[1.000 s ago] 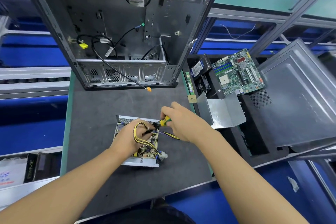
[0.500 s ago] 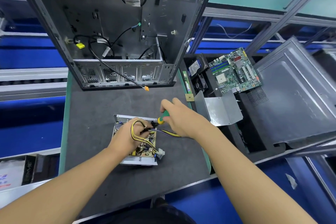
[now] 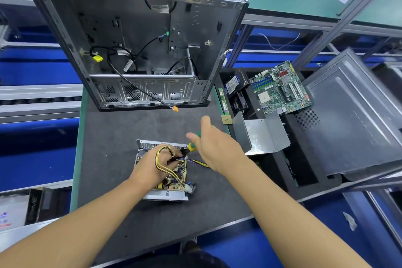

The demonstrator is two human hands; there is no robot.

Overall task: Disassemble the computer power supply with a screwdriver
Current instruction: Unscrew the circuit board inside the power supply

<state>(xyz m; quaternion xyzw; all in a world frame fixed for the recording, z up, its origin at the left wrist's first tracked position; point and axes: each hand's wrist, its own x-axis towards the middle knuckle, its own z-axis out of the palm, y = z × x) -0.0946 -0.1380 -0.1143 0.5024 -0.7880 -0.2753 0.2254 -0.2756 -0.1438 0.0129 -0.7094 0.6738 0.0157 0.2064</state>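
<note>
Yellow-black cables (image 3: 171, 173) sit gripped in the left hand (image 3: 145, 169) over the power supply (image 3: 165, 196) — right hand (image 3: 217, 148) holds the screwdriver (image 3: 191, 146).

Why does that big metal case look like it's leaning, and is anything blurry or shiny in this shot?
Head view: the wide-angle lens tilts the computer case; the right hand is slightly blurred, while the left hand gripping the cables is sharp; lighting is even, with only a soft sheen on the side panel.

No readable text, markings too blurred
</note>
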